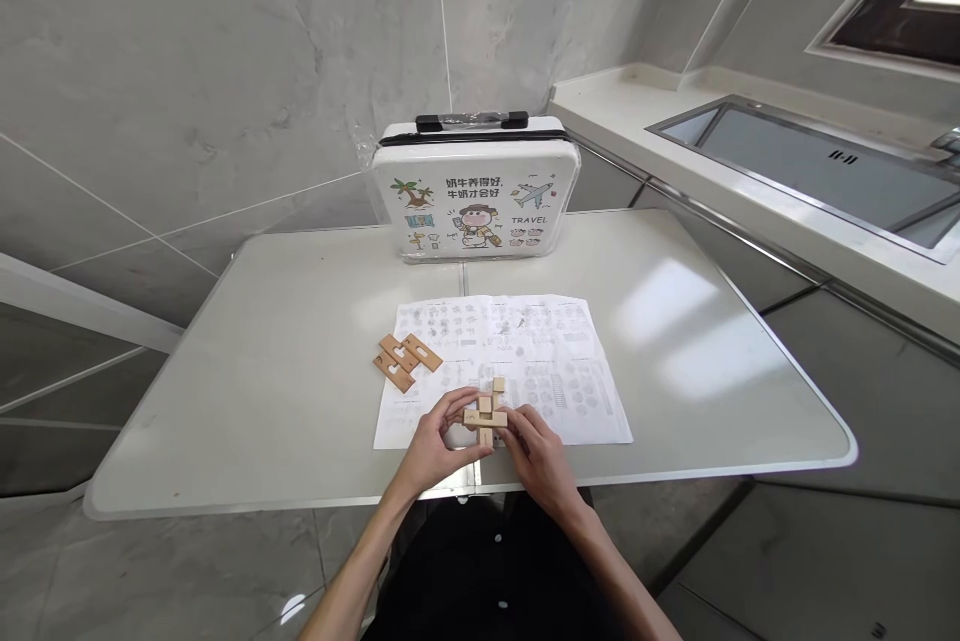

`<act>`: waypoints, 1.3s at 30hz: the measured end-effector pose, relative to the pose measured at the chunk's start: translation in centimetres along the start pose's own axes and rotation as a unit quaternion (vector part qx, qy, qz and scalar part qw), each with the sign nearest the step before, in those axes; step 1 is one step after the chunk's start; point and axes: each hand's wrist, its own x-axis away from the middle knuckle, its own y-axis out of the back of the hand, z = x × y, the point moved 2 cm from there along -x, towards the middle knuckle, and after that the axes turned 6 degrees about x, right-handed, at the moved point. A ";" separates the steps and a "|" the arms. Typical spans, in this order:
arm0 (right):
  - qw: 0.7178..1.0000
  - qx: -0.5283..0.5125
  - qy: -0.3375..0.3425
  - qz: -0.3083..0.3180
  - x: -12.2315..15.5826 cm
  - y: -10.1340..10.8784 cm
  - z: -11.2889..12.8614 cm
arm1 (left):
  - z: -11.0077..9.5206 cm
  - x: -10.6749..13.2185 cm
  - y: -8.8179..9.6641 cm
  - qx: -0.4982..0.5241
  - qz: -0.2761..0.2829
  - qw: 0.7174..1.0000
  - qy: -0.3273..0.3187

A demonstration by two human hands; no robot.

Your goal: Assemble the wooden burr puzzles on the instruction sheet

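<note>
Between my two hands is a wooden burr puzzle [486, 418], made of pale interlocking blocks, held over the lower middle of the paper sheet. My left hand [441, 436] grips it from the left, with the thumb at its near end and the fingers behind. On the other side my right hand [536, 451] pinches its right end. Some fingertips are hidden behind the blocks. The printed instruction sheet [600, 411] lies under the puzzle, covered in small diagrams. Several flat brown wooden pieces with cut-out slots [396, 376] rest on the sheet's left edge, partly on the table.
A white folding table [315, 321] with a centre seam carries everything. At its back stands a white cartoon suitcase [476, 201] in clear plastic wrap with a black handle. To the right is a counter [611, 111] with a steel sink [817, 171]. A tiled wall rises behind.
</note>
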 end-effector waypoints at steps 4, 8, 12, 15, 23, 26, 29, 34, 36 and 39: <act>1.000 -0.007 -0.016 0.000 -0.1 -0.1 -0.1 | -0.2 0.0 0.0 0.015 0.013 1.000 0.005; 1.000 -0.008 -0.019 -0.008 -0.2 -0.2 -0.1 | -0.3 0.0 0.0 0.023 0.013 1.000 0.001; 0.999 -0.023 -0.031 -0.024 -0.2 0.0 -0.2 | -0.1 0.0 0.1 0.046 0.005 0.999 0.007; 0.998 -0.012 -0.051 -0.046 -0.3 0.1 -0.3 | 0.1 0.0 0.3 0.082 -0.019 0.996 -0.002; 0.988 0.116 -0.084 -0.063 -0.8 -0.9 0.5 | 0.4 0.0 0.1 0.090 -0.072 0.993 -0.008; 0.984 0.154 -0.070 -0.062 -1.0 -1.4 0.6 | 0.5 0.0 -0.2 0.086 -0.089 0.992 -0.017; 0.987 0.135 -0.063 -0.055 -1.0 -1.3 0.4 | 0.9 0.0 -0.3 0.072 -0.116 0.990 -0.021; 0.996 0.026 -0.081 -0.008 -0.8 0.6 0.1 | 1.2 0.0 -0.3 0.060 -0.136 0.989 -0.025; 0.997 0.008 -0.075 0.023 -0.7 1.5 0.3 | 1.0 0.1 -0.3 0.062 -0.130 0.989 -0.028; 0.997 0.037 -0.041 0.049 -0.7 2.4 1.1 | 0.7 0.1 -0.4 0.056 -0.116 0.991 -0.027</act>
